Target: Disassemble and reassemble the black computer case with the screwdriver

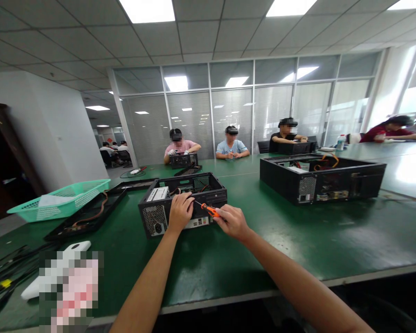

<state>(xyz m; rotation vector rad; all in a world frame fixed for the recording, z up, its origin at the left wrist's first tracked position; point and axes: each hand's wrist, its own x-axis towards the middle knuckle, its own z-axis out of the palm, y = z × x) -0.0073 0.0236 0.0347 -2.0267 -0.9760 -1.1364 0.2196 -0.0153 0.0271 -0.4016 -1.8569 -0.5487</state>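
An open black computer case [180, 203] lies on the green table in front of me, its rear panel turned my way. My right hand [233, 222] is closed round the orange handle of a screwdriver [211, 210]. The shaft points left at the upper part of the rear panel, close to my left fingertips. My left hand [180, 210] is closed on the top rear edge of the case, beside the power supply [158, 193] with its white label. The exact spot under the screwdriver tip is too small to make out.
A green basket [58, 203], a black side panel [90, 210], black cables [14, 266] and a white object [57, 268] are at the left. A second open case [319, 180] stands at the right. Several people sit across the table, some with computer cases.
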